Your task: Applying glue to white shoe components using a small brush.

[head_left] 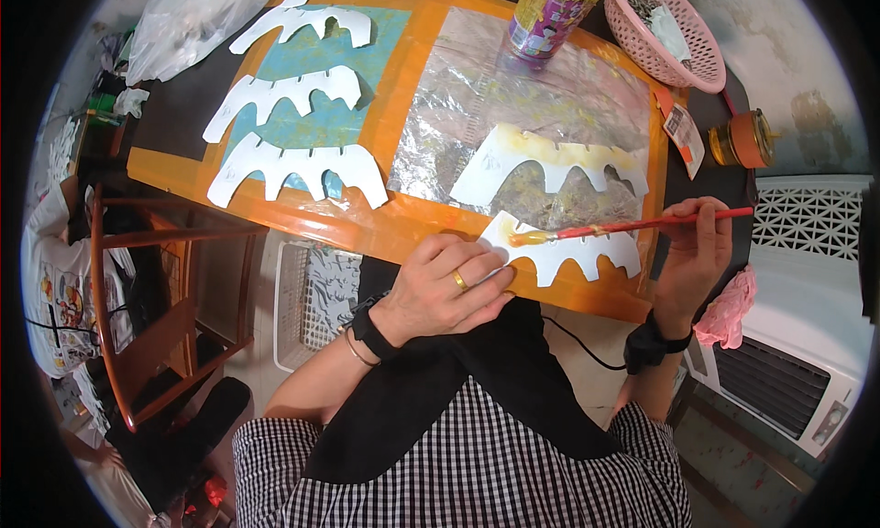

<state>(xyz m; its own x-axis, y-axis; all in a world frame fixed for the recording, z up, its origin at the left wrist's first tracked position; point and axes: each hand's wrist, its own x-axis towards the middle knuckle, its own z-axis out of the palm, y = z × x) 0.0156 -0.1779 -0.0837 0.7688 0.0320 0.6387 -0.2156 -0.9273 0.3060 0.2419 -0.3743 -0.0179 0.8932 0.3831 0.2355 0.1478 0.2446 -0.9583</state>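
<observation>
My left hand (447, 285), a gold ring on one finger, grips the left end of a white scalloped cutout (596, 256) at the table's near edge. Its fingers are closed together, and the thumb is hidden. In a pinch near the end of its red handle, my right hand (698, 248) holds a paintbrush (632, 225). The brush's yellowish wet bristles touch the cutout near its left end, leaving a pale yellow smear. Just beyond lies a second cutout (500, 166) with a yellow coating along its upper edge.
More white cutouts (302, 166) lie on a blue-green sheet to the left. Toward the back stand a yellow-smeared cup (543, 24) and a pink basket (632, 19). An amber jar (724, 145) is at the right, above a white appliance (797, 308). A wooden chair (174, 216) stands left.
</observation>
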